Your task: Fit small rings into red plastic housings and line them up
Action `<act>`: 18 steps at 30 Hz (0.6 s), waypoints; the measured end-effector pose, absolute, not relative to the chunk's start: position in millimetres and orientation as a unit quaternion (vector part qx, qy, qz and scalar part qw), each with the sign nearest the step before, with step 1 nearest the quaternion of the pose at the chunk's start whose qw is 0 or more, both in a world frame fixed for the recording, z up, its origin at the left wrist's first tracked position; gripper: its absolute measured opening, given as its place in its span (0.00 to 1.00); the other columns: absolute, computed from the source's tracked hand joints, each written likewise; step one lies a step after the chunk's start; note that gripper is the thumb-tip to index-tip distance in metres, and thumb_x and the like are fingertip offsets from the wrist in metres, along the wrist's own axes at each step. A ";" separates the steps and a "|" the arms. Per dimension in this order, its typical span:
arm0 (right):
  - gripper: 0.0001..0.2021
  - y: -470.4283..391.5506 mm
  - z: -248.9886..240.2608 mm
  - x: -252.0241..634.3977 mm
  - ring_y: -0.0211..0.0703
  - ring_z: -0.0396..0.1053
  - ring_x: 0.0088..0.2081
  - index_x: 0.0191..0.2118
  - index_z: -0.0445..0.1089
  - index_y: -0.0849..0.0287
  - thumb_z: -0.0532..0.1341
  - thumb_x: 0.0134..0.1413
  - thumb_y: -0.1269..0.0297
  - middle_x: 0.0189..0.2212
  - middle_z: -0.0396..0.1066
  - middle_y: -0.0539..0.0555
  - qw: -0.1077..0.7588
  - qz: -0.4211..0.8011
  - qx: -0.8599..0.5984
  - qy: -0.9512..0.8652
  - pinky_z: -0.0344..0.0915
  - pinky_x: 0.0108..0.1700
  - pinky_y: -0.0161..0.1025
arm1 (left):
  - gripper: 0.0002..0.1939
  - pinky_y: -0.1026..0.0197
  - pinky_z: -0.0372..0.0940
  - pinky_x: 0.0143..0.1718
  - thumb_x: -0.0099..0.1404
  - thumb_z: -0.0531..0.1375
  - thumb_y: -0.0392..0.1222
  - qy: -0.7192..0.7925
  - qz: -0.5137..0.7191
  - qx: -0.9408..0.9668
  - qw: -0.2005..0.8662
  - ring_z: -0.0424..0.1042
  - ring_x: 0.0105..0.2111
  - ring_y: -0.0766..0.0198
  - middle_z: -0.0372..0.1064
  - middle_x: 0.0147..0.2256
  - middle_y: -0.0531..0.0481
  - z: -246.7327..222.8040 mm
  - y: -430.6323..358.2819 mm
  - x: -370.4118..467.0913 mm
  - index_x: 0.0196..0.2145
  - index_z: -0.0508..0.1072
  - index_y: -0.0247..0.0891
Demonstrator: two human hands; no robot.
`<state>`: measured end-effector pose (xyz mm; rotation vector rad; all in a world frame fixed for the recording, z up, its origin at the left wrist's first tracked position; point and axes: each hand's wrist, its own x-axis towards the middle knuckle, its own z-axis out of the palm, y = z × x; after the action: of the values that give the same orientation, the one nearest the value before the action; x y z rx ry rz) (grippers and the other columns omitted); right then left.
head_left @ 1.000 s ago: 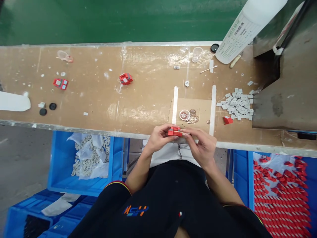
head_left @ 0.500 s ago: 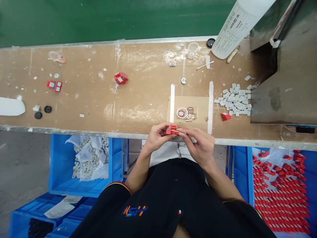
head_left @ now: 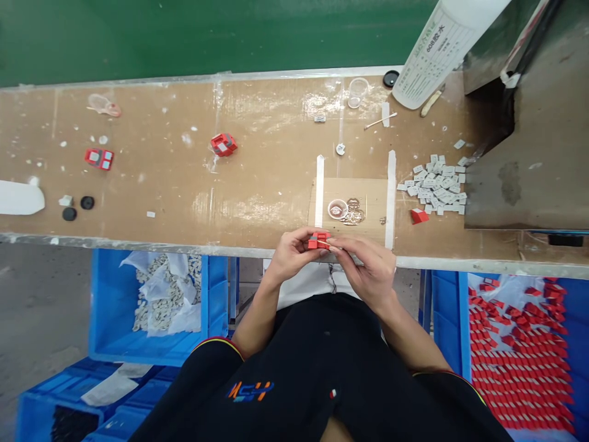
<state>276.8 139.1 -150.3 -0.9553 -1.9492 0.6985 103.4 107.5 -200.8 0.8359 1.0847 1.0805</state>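
Close to the table's front edge, my left hand (head_left: pixel 291 255) is closed around a small red toy car body (head_left: pixel 318 240) with a grey part on it. My right hand (head_left: pixel 368 265) pinches a thin stick (head_left: pixel 335 247), its tip against the right side of the red piece; it looks like a cotton swab, though the tip is too small to make out. Just beyond the hands stands a small clear cup (head_left: pixel 337 209) of glue-like liquid, beside a wet, shiny patch (head_left: pixel 354 212) on a cardboard sheet (head_left: pixel 375 190) taped down with white strips.
Small white pieces (head_left: pixel 439 187) lie heaped at right, near a red part (head_left: pixel 419 216). A large white glue bottle (head_left: pixel 427 67) stands behind. Two red toy cars (head_left: pixel 224 145) (head_left: pixel 99 158) sit farther left. Blue crates (head_left: pixel 216 294) (head_left: pixel 448 319) flank me below the table edge.
My right hand has shifted very slightly left, with the stick still against the red piece. The whole view has drifted a little; otherwise things lie as before.
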 end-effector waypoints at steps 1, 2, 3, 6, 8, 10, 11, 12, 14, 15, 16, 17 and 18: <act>0.07 138.6 -149.6 276.9 0.43 0.81 0.39 0.43 0.76 0.54 0.62 0.65 0.72 0.37 0.82 0.52 0.418 0.280 -0.377 -0.778 0.79 0.42 0.39 | 0.21 0.62 0.77 0.37 0.57 0.73 0.49 0.477 0.475 0.365 0.643 0.80 0.36 0.61 0.80 0.37 0.46 -200.7 107.4 103.6 0.44 0.79 0.35; 0.07 138.0 -148.9 277.1 0.43 0.81 0.39 0.43 0.76 0.54 0.62 0.65 0.72 0.36 0.82 0.52 0.417 0.279 -0.374 -0.780 0.79 0.41 0.39 | 0.21 0.62 0.77 0.37 0.57 0.73 0.49 0.479 0.474 0.363 0.644 0.80 0.36 0.61 0.80 0.37 0.46 -200.6 107.3 103.7 0.44 0.79 0.35; 0.07 137.4 -148.1 277.4 0.43 0.81 0.39 0.43 0.76 0.54 0.61 0.65 0.72 0.36 0.82 0.52 0.415 0.277 -0.374 -0.782 0.79 0.41 0.38 | 0.21 0.62 0.77 0.37 0.57 0.73 0.49 0.482 0.471 0.361 0.644 0.80 0.35 0.61 0.80 0.37 0.46 -200.5 107.1 103.9 0.44 0.79 0.35; 0.08 136.9 -146.5 278.5 0.43 0.81 0.38 0.44 0.76 0.53 0.61 0.65 0.72 0.36 0.82 0.51 0.408 0.266 -0.376 -0.788 0.79 0.40 0.39 | 0.21 0.61 0.77 0.37 0.57 0.72 0.49 0.490 0.465 0.364 0.641 0.80 0.36 0.60 0.80 0.37 0.45 -201.4 106.2 104.5 0.45 0.79 0.34; 0.09 137.7 -146.6 278.7 0.43 0.81 0.39 0.44 0.76 0.53 0.62 0.65 0.73 0.36 0.82 0.51 0.409 0.268 -0.377 -0.787 0.79 0.41 0.38 | 0.21 0.61 0.77 0.38 0.58 0.72 0.50 0.489 0.467 0.373 0.635 0.80 0.37 0.59 0.81 0.38 0.45 -203.0 105.3 105.0 0.45 0.79 0.34; 0.10 138.8 -147.4 278.4 0.43 0.81 0.39 0.44 0.77 0.52 0.62 0.64 0.74 0.37 0.82 0.51 0.411 0.274 -0.376 -0.784 0.79 0.42 0.38 | 0.21 0.61 0.77 0.39 0.59 0.72 0.50 0.487 0.471 0.381 0.628 0.80 0.38 0.59 0.81 0.39 0.44 -204.8 104.5 105.7 0.45 0.79 0.34; 0.10 139.1 -147.8 278.2 0.43 0.81 0.39 0.44 0.77 0.52 0.61 0.64 0.74 0.37 0.82 0.51 0.410 0.274 -0.376 -0.784 0.79 0.42 0.39 | 0.21 0.61 0.77 0.39 0.59 0.71 0.50 0.487 0.473 0.384 0.626 0.81 0.38 0.59 0.81 0.39 0.44 -205.5 104.2 106.0 0.45 0.78 0.34; 0.10 139.1 -148.1 278.0 0.43 0.81 0.39 0.44 0.77 0.52 0.61 0.65 0.73 0.37 0.82 0.51 0.407 0.271 -0.377 -0.787 0.79 0.42 0.39 | 0.21 0.61 0.77 0.39 0.59 0.71 0.50 0.487 0.473 0.386 0.624 0.81 0.38 0.59 0.81 0.39 0.44 -205.8 104.0 106.3 0.45 0.78 0.34; 0.08 138.3 -148.1 278.1 0.44 0.81 0.38 0.44 0.77 0.53 0.61 0.66 0.72 0.36 0.82 0.51 0.396 0.263 -0.379 -0.794 0.79 0.41 0.39 | 0.21 0.61 0.77 0.39 0.59 0.71 0.50 0.489 0.474 0.385 0.623 0.81 0.38 0.59 0.81 0.39 0.44 -205.8 104.0 106.9 0.45 0.78 0.34; 0.08 137.8 -147.6 278.6 0.43 0.81 0.38 0.43 0.77 0.53 0.61 0.66 0.71 0.36 0.82 0.52 0.393 0.261 -0.380 -0.796 0.79 0.41 0.39 | 0.21 0.62 0.77 0.39 0.59 0.72 0.49 0.490 0.474 0.384 0.623 0.81 0.37 0.59 0.81 0.39 0.44 -205.5 104.2 107.1 0.45 0.78 0.34; 0.08 137.4 -146.8 279.4 0.43 0.81 0.38 0.43 0.76 0.53 0.61 0.66 0.71 0.36 0.82 0.52 0.392 0.262 -0.380 -0.795 0.79 0.41 0.39 | 0.20 0.62 0.77 0.39 0.59 0.72 0.49 0.490 0.475 0.384 0.622 0.81 0.37 0.60 0.81 0.39 0.44 -205.1 104.4 107.3 0.45 0.79 0.34; 0.08 137.6 -145.7 280.7 0.43 0.81 0.38 0.43 0.77 0.53 0.61 0.66 0.71 0.36 0.82 0.52 0.395 0.264 -0.381 -0.793 0.79 0.40 0.39 | 0.20 0.62 0.77 0.39 0.59 0.72 0.49 0.489 0.476 0.383 0.622 0.81 0.37 0.60 0.81 0.39 0.44 -204.8 104.6 107.5 0.45 0.79 0.34; 0.08 138.7 -144.5 282.2 0.43 0.81 0.38 0.43 0.77 0.53 0.62 0.65 0.72 0.37 0.82 0.52 0.401 0.265 -0.383 -0.789 0.79 0.40 0.38 | 0.20 0.61 0.77 0.39 0.59 0.72 0.48 0.488 0.479 0.383 0.622 0.81 0.37 0.60 0.81 0.39 0.44 -204.6 104.7 107.7 0.44 0.79 0.34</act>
<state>282.2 138.7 -144.5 -0.9676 -1.9953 0.6703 107.7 104.7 -204.6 0.8790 1.1204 1.1006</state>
